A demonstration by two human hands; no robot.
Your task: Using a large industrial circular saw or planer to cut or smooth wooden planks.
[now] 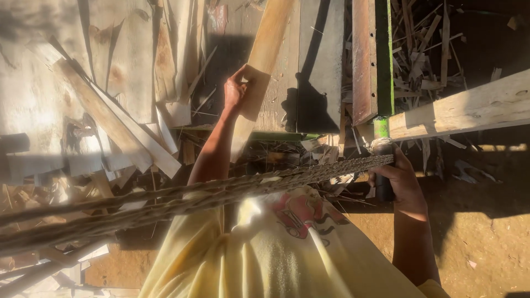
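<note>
Gripping the wooden slat (259,72) at twelve o'clock, my left hand (234,91) clamps it; right hand (400,182) clutches a dark handle (385,190) at three; slat unsplit.

Two hands show: left hand (236,88) on one wooden plank (264,55), right hand (400,179) below one pale beam (469,107); two twisted ropes (193,198) cross beneath the plank.

No packages, labels, signs or screens anywhere here; the nearest thing is a red cartoon print (301,214) on the front of the person's pale yellow shirt (276,259).
</note>
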